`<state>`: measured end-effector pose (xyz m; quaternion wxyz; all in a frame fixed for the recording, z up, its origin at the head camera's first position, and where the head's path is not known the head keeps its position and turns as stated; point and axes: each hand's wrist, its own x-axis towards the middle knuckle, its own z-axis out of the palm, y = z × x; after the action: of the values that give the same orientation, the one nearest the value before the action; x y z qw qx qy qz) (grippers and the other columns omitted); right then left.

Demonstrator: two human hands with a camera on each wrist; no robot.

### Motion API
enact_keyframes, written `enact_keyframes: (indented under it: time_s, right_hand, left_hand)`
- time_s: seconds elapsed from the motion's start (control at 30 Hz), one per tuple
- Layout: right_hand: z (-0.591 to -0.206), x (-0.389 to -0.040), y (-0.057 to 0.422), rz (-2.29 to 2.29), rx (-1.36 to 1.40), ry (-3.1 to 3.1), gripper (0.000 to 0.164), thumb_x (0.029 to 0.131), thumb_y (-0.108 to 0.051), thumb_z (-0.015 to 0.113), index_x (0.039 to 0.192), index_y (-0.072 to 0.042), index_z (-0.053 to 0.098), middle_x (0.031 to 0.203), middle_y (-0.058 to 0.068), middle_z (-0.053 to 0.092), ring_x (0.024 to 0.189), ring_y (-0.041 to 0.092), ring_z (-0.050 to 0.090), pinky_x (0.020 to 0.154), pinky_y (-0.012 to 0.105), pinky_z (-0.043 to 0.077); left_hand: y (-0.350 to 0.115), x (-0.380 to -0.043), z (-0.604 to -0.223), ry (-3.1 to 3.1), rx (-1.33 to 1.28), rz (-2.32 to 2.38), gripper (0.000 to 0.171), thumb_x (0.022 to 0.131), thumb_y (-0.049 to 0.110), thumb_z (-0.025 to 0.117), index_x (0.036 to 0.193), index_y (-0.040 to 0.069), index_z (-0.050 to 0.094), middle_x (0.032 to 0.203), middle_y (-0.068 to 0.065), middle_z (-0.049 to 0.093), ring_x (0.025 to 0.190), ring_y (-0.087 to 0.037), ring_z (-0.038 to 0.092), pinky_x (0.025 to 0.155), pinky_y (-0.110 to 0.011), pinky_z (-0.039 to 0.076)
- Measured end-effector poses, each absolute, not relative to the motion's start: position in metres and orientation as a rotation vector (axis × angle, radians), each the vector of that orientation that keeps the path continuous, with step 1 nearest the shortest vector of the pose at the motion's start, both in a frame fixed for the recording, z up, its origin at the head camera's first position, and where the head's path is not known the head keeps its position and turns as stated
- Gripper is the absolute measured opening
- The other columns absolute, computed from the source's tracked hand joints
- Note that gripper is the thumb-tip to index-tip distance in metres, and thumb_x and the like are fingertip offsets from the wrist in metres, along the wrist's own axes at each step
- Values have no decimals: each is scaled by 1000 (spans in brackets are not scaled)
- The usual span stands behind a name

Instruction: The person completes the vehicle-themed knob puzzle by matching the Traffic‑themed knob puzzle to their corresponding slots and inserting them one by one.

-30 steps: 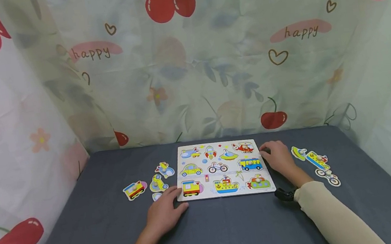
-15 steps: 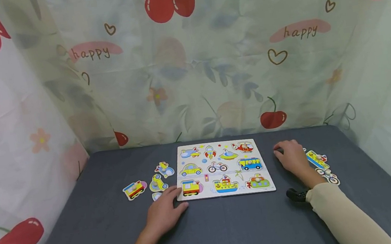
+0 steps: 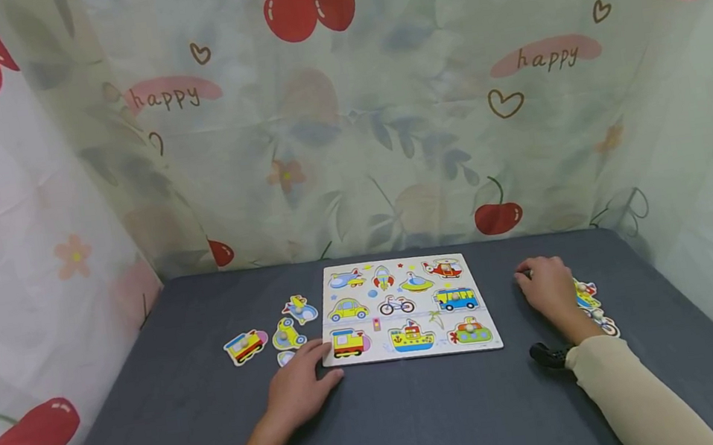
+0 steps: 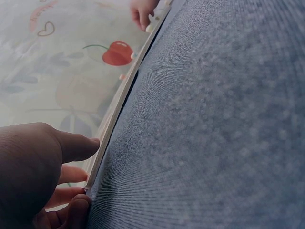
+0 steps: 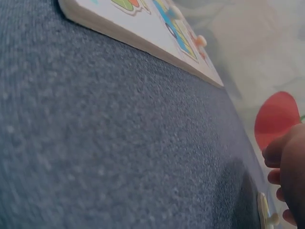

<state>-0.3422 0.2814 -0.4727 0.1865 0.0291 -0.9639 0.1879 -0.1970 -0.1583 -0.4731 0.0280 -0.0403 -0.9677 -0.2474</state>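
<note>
A wooden peg puzzle board (image 3: 378, 336) with vehicle pictures lies mid-table. My left hand (image 3: 300, 384) holds its near left corner, the thumb (image 4: 81, 147) at the front edge and other fingers around the corner. To the right of the board, my right hand (image 3: 547, 291) hovers with loosely bent fingers over the loose pieces. Right below those fingers in the right wrist view lies a knobbed puzzle piece (image 5: 265, 212). Partly covered by that hand are a boat piece (image 3: 587, 293) and a bicycle piece (image 3: 607, 325). Knobs show on the board's bus (image 3: 456, 299) and submarine (image 3: 470, 330).
Left of the board lie a train piece (image 3: 247, 347), an airplane-like piece (image 3: 300, 309) and a yellow car piece (image 3: 288, 334). Another piece (image 3: 285, 357) is half hidden by the left hand. Printed curtains (image 3: 352, 140) stand around the dark cloth-covered table (image 3: 423, 417).
My right hand has moved right, from the board's right edge to the loose pieces, and now covers the green and yellow spaceship piece. The left hand and board have stayed put.
</note>
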Motion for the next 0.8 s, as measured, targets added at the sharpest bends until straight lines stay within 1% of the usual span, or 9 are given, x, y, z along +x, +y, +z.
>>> enact_keyframes:
  time_s: [0.17,0.47,0.8]
  right_hand:
    - [-470,-341,287,537,-1,-2708,19,92,-13,62,98,3,71,94,22,66,93,42,49,83,58,36]
    - [-473,-341,302,529,-66,-2704,19,91,-11,58,92,3,70,88,21,63,88,44,48,79,60,34]
    - [-475,-341,312,480,-170,-2744,21,90,-12,56,93,4,70,90,22,62,89,44,47,77,59,34]
  left_hand:
    - [-158,-197,-473,-2987,-124,-765,51,87,38,71,131,15,62,138,-5,53,121,-29,54,93,-53,44]
    - [-159,-196,-474,-2976,-127,-766,50,86,37,72,131,15,63,137,-6,54,120,-29,55,93,-53,44]
    - [-159,-196,-474,-2980,-124,-765,51,87,37,72,131,15,62,137,-6,54,121,-29,54,94,-53,44]
